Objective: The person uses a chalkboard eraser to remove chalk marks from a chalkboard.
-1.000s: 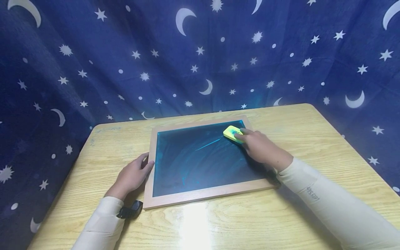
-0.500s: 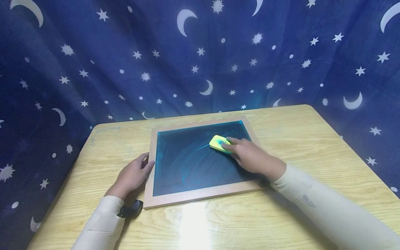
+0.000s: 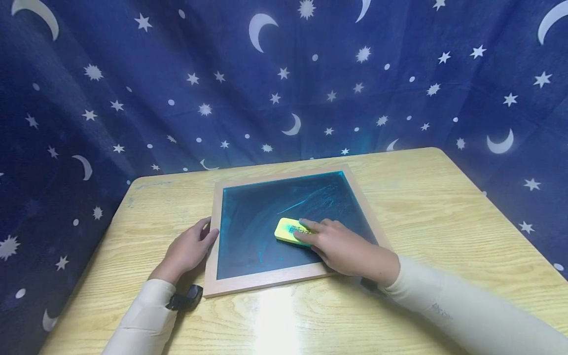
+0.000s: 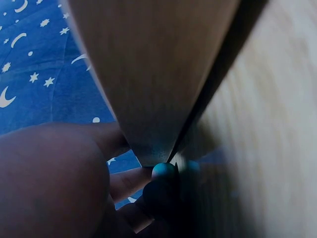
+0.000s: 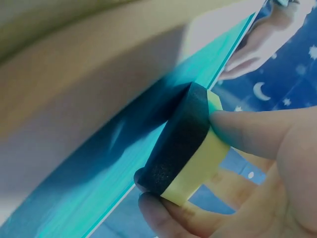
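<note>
A chalkboard [image 3: 248,217] with a pale wooden frame lies flat on the table. Smeared blue-green marks cover its dark surface, and a thin line runs near the middle. My right hand [image 3: 343,246] grips a yellow board eraser [image 3: 287,230] on the lower middle of the board. The right wrist view shows the eraser's dark felt underside [image 5: 181,141] facing the board, with thumb and fingers on opposite sides. My left hand [image 3: 188,249] holds the frame's left edge. In the left wrist view the thumb lies against the wooden edge [image 4: 148,74], and curled fingers reach its lower side.
The wood-grain table [image 3: 421,197] extends around the board, with faint blue smudges at its back left corner. A dark blue curtain [image 3: 213,59] with moons and stars hangs behind it. A black wrist device [image 3: 186,298] sits by the left sleeve.
My right hand has swept the eraser from the board's upper right down and left to the lower middle. The streak's upper right part looks fainter. My left hand stays on the frame.
</note>
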`<move>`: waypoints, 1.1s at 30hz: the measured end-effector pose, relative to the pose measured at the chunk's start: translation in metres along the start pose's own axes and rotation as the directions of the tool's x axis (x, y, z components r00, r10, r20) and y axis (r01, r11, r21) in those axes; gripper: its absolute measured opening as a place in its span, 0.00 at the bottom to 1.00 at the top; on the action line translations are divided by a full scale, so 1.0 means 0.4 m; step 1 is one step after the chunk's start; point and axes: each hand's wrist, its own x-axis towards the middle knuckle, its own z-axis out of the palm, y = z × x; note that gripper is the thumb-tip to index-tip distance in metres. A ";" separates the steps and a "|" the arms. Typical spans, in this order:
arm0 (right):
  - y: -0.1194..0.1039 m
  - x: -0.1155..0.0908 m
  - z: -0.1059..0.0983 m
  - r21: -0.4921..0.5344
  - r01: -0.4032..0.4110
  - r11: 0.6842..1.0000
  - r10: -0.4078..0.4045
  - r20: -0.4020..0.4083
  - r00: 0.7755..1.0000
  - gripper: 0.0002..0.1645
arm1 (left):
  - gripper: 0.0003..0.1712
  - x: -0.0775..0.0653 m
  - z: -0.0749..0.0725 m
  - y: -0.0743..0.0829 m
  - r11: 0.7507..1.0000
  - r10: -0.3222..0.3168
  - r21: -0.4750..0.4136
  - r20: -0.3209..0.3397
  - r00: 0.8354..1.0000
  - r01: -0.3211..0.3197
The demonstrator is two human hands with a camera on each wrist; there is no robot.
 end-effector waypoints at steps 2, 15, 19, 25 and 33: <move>-0.012 -0.004 0.003 -0.006 0.032 0.999 -0.032 0.001 0.999 0.26 | 0.38 0.001 0.001 -0.001 1.000 0.002 0.000 -0.002 1.000 -0.002; -0.001 0.002 0.000 0.023 0.104 0.994 -0.104 0.014 0.994 0.25 | 0.37 0.004 0.002 -0.004 1.000 0.009 0.003 -0.006 1.000 -0.009; 0.014 0.009 -0.003 0.022 0.101 0.995 -0.101 0.013 0.995 0.25 | 0.37 0.005 0.003 -0.005 1.000 0.004 0.001 -0.003 1.000 -0.004; 0.046 0.023 0.001 0.031 0.052 0.998 -0.050 -0.060 0.997 0.26 | 0.37 0.006 0.003 -0.006 1.000 0.008 -0.004 -0.006 1.000 -0.008; 0.085 0.038 -0.001 0.016 -0.038 0.999 0.039 -0.066 0.997 0.27 | 0.37 0.006 0.004 -0.007 1.000 0.006 -0.001 -0.011 1.000 -0.006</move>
